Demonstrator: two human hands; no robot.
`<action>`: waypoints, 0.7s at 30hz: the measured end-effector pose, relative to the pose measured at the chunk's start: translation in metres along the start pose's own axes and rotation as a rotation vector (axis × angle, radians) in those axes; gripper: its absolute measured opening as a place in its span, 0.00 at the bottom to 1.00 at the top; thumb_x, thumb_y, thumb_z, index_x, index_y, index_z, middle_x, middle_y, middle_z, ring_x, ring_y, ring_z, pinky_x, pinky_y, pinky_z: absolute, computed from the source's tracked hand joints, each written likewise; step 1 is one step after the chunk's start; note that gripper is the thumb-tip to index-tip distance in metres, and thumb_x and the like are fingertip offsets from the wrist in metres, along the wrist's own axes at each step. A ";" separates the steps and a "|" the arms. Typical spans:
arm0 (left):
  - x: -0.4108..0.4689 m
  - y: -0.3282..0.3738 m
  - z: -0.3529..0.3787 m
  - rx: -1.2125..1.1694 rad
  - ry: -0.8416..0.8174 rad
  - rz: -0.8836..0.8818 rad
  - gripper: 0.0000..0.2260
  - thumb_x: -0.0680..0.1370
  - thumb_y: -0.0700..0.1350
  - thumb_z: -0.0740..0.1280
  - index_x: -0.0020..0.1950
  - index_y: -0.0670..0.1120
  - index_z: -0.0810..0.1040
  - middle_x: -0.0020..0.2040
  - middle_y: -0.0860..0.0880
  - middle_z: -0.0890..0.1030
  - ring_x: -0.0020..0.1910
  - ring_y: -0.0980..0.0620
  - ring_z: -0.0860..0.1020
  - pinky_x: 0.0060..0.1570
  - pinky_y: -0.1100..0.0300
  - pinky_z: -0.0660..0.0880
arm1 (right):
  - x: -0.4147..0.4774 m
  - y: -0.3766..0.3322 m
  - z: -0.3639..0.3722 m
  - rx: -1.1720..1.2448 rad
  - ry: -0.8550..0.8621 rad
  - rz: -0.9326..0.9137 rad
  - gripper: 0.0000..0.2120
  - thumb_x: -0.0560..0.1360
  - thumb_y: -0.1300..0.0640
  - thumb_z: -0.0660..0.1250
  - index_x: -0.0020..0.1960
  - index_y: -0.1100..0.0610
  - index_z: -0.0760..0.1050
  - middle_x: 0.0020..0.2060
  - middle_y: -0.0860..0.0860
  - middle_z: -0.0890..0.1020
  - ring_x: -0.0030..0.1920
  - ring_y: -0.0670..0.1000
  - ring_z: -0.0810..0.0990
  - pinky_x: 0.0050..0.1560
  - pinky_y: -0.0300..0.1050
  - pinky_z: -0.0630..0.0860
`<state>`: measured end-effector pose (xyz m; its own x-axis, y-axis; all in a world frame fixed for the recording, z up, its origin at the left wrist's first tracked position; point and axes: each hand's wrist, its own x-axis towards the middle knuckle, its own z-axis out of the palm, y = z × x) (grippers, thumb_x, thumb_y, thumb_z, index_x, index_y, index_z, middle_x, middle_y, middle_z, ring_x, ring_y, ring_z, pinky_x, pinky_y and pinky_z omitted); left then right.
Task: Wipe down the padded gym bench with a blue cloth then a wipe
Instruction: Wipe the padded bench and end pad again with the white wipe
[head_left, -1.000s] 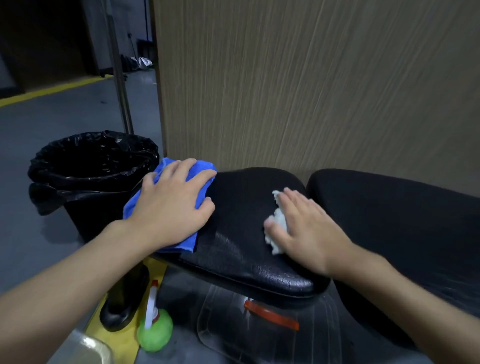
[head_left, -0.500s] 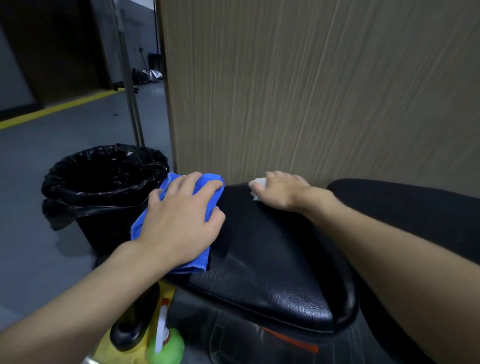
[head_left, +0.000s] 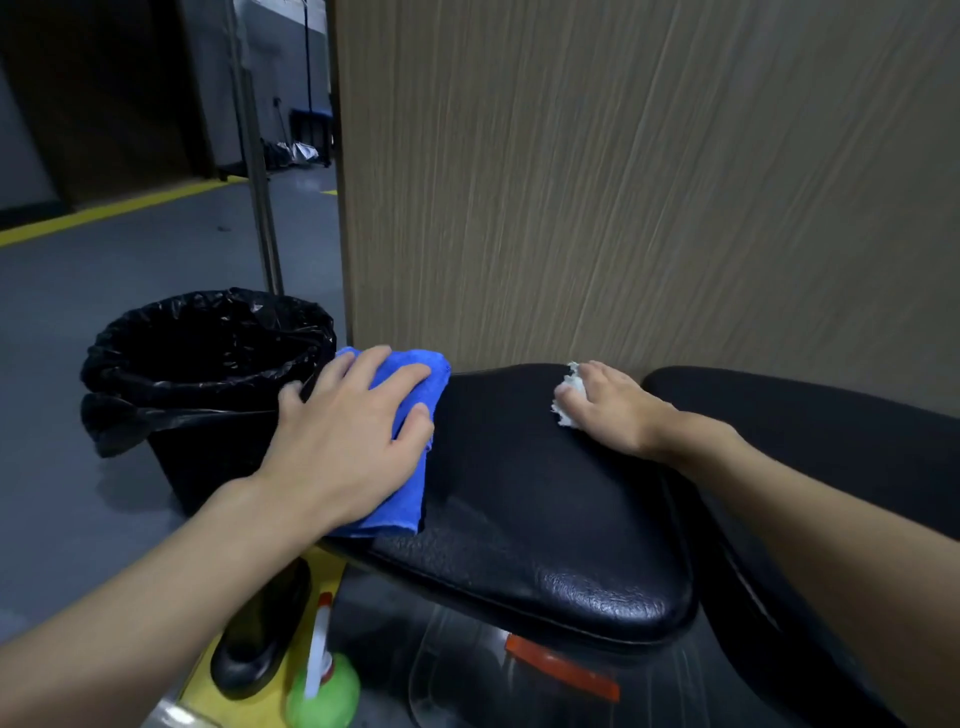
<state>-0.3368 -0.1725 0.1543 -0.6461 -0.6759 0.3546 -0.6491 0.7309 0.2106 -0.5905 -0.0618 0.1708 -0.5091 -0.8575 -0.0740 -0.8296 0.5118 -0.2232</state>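
Note:
The black padded bench seat (head_left: 524, 519) fills the middle of the view, with a second black pad (head_left: 810, 441) to its right. My left hand (head_left: 348, 441) lies flat on a folded blue cloth (head_left: 405, 499) at the seat's left edge. Farther right, my right hand (head_left: 608, 410) presses a crumpled white wipe (head_left: 569, 395) onto the far part of the seat, close to the wall. Most of the wipe is hidden under my fingers.
A black bin with a black liner (head_left: 208, 374) stands left of the bench. A wood-grain wall panel (head_left: 649, 182) rises right behind the seat. Below the seat are a green spray bottle (head_left: 322, 691), a black bench foot (head_left: 260, 654) and a clear plastic container (head_left: 519, 686).
My right hand slid the wipe from the seat's middle to its far edge, then back a little to the right. My left hand has stayed on the blue cloth.

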 end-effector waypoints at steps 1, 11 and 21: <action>-0.002 -0.001 0.001 -0.006 -0.014 -0.004 0.30 0.73 0.63 0.40 0.73 0.62 0.61 0.76 0.55 0.59 0.76 0.50 0.56 0.66 0.38 0.64 | -0.002 -0.002 0.001 -0.010 -0.003 0.033 0.30 0.81 0.41 0.48 0.76 0.60 0.59 0.76 0.54 0.62 0.76 0.51 0.57 0.71 0.48 0.55; -0.003 -0.003 0.004 0.012 -0.029 -0.003 0.29 0.74 0.62 0.40 0.74 0.62 0.60 0.77 0.55 0.59 0.75 0.49 0.56 0.64 0.38 0.67 | -0.046 -0.107 0.037 -0.237 0.038 -0.308 0.32 0.82 0.42 0.43 0.80 0.59 0.47 0.80 0.54 0.50 0.79 0.50 0.46 0.77 0.52 0.43; -0.013 -0.004 -0.005 0.028 0.000 0.083 0.29 0.76 0.60 0.41 0.74 0.55 0.64 0.75 0.49 0.62 0.74 0.49 0.59 0.66 0.42 0.62 | -0.066 -0.011 0.012 -0.139 0.069 0.017 0.31 0.80 0.39 0.44 0.74 0.59 0.59 0.73 0.54 0.64 0.76 0.53 0.57 0.75 0.50 0.54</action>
<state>-0.3235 -0.1660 0.1533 -0.6983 -0.6132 0.3694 -0.6042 0.7816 0.1553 -0.5449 -0.0118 0.1665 -0.5335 -0.8457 -0.0088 -0.8422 0.5322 -0.0858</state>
